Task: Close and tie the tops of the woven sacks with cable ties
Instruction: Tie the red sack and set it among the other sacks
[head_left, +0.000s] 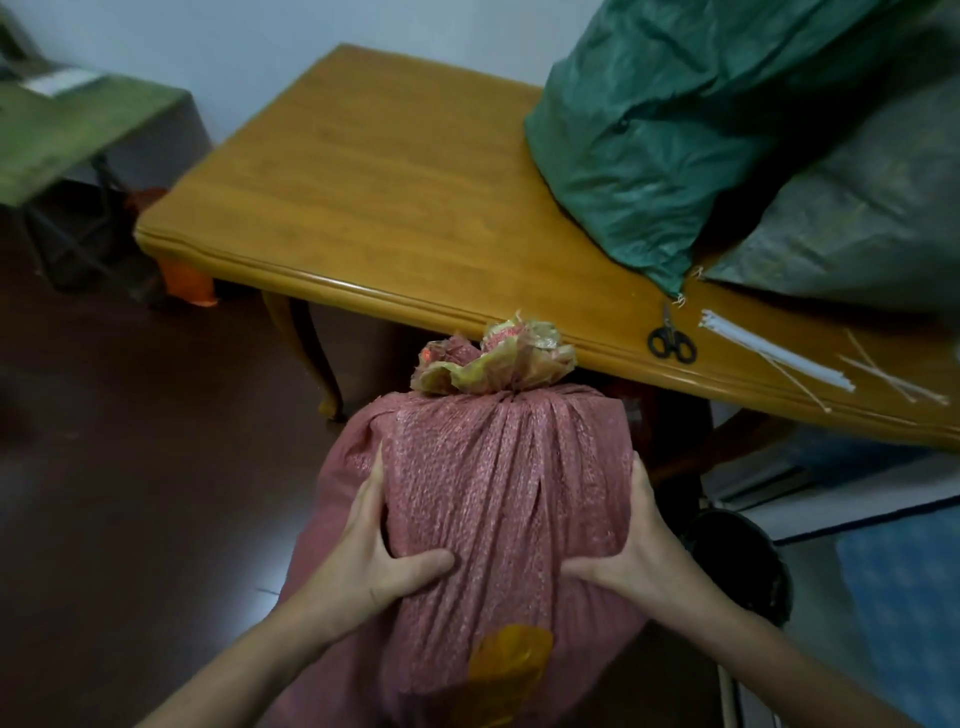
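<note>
A full pink woven sack (493, 493) stands upright in front of me, below the table's edge. Its top is gathered into a tight neck with a frilled tuft (498, 358) above it. My left hand (374, 545) grips the sack's left side, fingers round the side and thumb on the front. My right hand (634, 545) grips the right side the same way. A bundle of white cable ties (774, 349) lies on the wooden table (395, 208), with loose ties (893, 379) to its right. A green woven sack (675, 130) and a grey one (857, 223) lie on the table's right end.
Black scissors (671, 338) lie on the table next to the cable ties. A green folding table (67, 130) stands at the far left over dark floor. A dark bucket (743, 561) sits by my right arm, and a blue mat (909, 597) lies at the right.
</note>
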